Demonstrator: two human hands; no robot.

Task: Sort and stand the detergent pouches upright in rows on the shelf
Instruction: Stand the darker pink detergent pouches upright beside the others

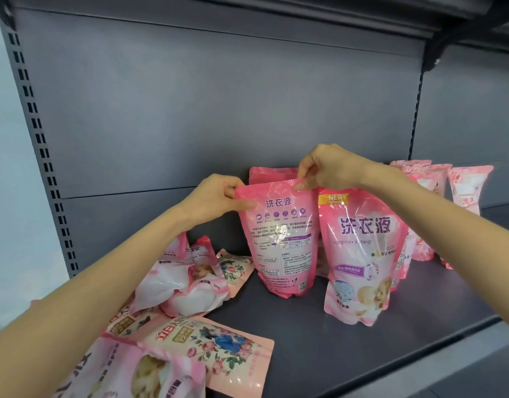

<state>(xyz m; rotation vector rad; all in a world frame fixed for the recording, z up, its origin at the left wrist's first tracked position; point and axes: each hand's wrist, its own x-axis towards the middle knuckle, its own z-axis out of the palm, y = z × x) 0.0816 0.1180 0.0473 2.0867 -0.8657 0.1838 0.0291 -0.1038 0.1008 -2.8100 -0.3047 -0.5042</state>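
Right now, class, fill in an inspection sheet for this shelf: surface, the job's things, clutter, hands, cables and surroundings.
Surface: dark grey metal shelf.
Job's things: held pouch upright, back label facing the camera; front-facing pouch stands beside it on the right; more pink pouches stand further right.
Clutter: pile of pouches lying flat at the left, mixed designs.
Hands: left hand and right hand each pinch the held pouch's top edge.
Cables: nothing seen.
Surroundings: grey back panel, slotted upright at left, upper shelf overhead.

Pink pouches, some rose-patterned; dark grey shelf.
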